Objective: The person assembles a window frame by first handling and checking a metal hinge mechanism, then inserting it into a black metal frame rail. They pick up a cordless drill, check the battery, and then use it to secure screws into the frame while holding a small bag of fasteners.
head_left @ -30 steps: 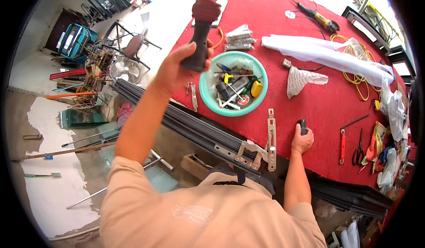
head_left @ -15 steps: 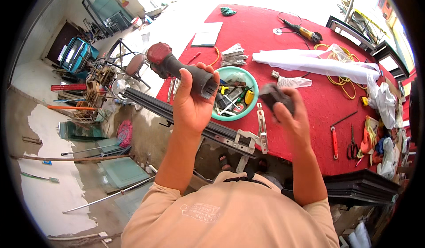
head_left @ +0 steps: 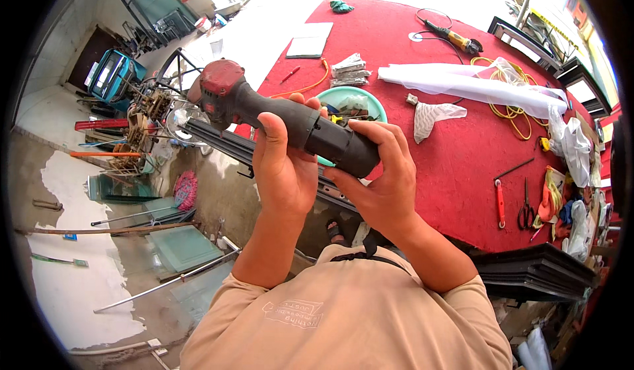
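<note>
My left hand is wrapped round the black handle of a cordless power tool with a red head, held up in front of me, its head to the left. Its bit or working end cannot be made out. My right hand grips a black battery pack, thumb below and fingers above. The pack sits in line against the handle's lower end; whether it is locked in I cannot tell. Behind the tool, a mint-green basin of hand tools is partly hidden.
The red-covered table carries a yellow angle grinder, a white sheet roll, metal strips, a red-handled tool and scissors. A dark metal profile lies at the table's left edge. Dark frames are stacked at the right.
My right hand has moved left, bringing the battery pack from beside the basin to the handle's end. The power tool has turned flatter, and now covers much of the basin.
</note>
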The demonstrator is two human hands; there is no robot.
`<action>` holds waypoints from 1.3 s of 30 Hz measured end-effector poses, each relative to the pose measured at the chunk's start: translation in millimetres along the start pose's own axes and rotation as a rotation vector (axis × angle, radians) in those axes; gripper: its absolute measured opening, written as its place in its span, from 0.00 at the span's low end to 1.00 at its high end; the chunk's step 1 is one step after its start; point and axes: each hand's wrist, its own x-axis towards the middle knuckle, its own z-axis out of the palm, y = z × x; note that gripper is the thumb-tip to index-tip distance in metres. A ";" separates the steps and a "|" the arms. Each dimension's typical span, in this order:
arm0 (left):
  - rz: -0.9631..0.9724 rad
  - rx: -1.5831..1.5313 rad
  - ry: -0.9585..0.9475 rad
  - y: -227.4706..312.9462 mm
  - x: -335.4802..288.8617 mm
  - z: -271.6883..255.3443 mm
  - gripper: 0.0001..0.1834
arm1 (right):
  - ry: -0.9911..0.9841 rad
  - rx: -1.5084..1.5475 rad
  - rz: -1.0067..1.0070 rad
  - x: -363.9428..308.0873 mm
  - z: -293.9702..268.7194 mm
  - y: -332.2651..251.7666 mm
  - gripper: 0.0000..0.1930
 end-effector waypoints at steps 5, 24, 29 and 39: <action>0.047 0.067 0.031 4.7 -6.1 0.8 0.37 | 0.106 -0.087 -0.135 -5.5 11.1 7.1 0.37; -0.081 0.007 0.134 20.9 -17.8 -3.8 0.37 | 0.192 -0.419 -0.680 -16.8 23.7 15.3 0.29; -0.072 -0.031 0.099 19.4 -17.6 -16.8 0.36 | 0.170 -0.341 -0.590 -18.0 22.1 12.5 0.28; 0.004 -0.049 0.014 10.3 -15.4 -27.4 0.30 | -0.071 0.627 0.529 -28.4 21.6 -4.4 0.36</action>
